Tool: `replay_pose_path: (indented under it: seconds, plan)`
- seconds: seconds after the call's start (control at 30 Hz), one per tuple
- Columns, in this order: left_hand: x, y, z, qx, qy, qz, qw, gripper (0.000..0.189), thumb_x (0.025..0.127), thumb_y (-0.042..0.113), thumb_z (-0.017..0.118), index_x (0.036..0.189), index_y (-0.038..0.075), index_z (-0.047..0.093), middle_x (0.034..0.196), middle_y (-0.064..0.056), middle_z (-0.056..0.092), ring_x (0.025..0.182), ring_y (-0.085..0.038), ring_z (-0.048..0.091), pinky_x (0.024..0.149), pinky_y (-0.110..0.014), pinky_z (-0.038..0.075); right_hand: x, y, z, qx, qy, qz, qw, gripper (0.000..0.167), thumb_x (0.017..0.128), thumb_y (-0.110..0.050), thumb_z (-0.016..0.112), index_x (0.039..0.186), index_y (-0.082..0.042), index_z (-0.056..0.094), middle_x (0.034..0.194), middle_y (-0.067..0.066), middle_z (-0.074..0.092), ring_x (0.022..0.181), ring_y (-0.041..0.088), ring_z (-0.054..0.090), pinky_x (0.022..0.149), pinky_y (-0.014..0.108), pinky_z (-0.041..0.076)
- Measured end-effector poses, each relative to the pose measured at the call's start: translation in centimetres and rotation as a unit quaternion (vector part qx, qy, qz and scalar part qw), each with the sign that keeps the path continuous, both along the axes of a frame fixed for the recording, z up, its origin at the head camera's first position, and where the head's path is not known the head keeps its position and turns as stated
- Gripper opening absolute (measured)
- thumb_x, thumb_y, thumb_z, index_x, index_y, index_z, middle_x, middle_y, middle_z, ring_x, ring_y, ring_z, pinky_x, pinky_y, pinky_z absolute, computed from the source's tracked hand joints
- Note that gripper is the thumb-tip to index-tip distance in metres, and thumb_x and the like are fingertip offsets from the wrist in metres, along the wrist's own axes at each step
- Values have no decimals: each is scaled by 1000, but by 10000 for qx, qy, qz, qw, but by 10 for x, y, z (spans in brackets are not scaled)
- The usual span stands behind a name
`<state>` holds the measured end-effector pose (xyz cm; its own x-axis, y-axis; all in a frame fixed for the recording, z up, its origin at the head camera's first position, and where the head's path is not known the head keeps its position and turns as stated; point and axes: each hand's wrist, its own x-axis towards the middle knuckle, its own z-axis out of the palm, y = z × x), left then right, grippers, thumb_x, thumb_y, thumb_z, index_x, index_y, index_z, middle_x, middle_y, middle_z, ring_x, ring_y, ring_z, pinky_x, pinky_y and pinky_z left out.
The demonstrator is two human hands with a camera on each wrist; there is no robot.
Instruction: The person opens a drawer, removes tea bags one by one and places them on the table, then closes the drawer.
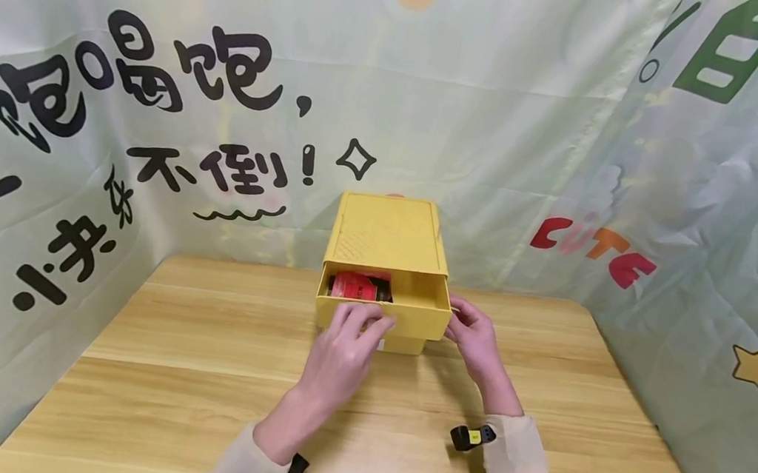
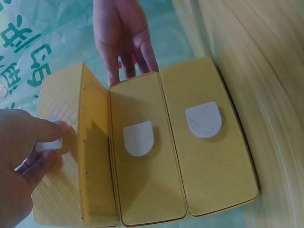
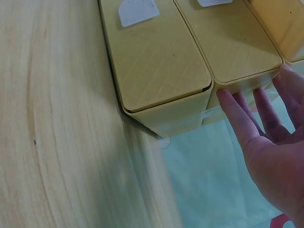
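Observation:
A yellow drawer box (image 1: 388, 230) stands on the table, and its top drawer (image 1: 420, 323) is pulled out. Inside that drawer, on the left, lies a red and black packet (image 1: 356, 286). My left hand (image 1: 342, 352) is at the drawer front, thumb and finger pinching its white handle (image 2: 49, 145) in the left wrist view. My right hand (image 1: 478, 339) supports the box's right side, its fairly straight fingers (image 3: 236, 116) against the side wall. Below, the two lower drawers are closed, each with a white handle (image 2: 139, 138).
The wooden table (image 1: 208, 371) carries the box near its back edge. A printed cloth (image 1: 493, 149) with lettering hangs behind and at both sides. Each sleeve has a small black camera (image 1: 470, 437) at the wrist.

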<state>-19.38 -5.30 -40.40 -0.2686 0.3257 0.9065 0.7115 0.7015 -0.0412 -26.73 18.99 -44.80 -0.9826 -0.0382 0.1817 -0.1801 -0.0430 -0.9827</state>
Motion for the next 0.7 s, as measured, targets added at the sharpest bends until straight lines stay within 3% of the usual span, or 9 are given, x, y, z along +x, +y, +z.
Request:
replay_pose_path:
  seconds: [0.13,0.27,0.37,0.57,0.7]
  plan:
    - [6,0,0,-43,-10,-10,10000,26,82,-8,78,104,5,78,102,-9,68,89,-26,60,59,-23,56,0,-1,0,-1,-95,-48,9999,37,103,3,58,137,15,56,111,5,68,98,8,68,83,26,61]
    - [12,0,1,-132,32,19,9999,20,89,-4,72,105,4,78,103,-9,69,90,-25,60,55,-20,54,0,0,1,101,-197,-140,9997,38,104,1,59,139,13,56,115,8,68,98,8,67,85,26,60]
    - [16,0,2,-191,63,27,9998,19,91,-4,67,106,4,77,103,-9,69,90,-25,60,54,-19,55,1,0,1,196,-209,-185,9994,37,104,0,59,139,11,56,115,7,68,97,8,67,84,26,60]
    - [23,0,3,-286,85,-37,9995,25,87,-9,68,108,3,76,104,-9,68,91,-25,61,56,-19,56,1,0,1,291,-156,-242,9992,36,104,-2,59,138,10,59,109,1,70,92,8,66,76,23,58]
    - [28,0,3,-323,145,-64,9994,24,93,-9,61,108,3,75,103,-9,67,91,-25,61,55,-18,55,0,-1,1,306,-108,-292,9990,35,104,-1,58,138,11,59,111,3,71,92,8,65,75,22,56]
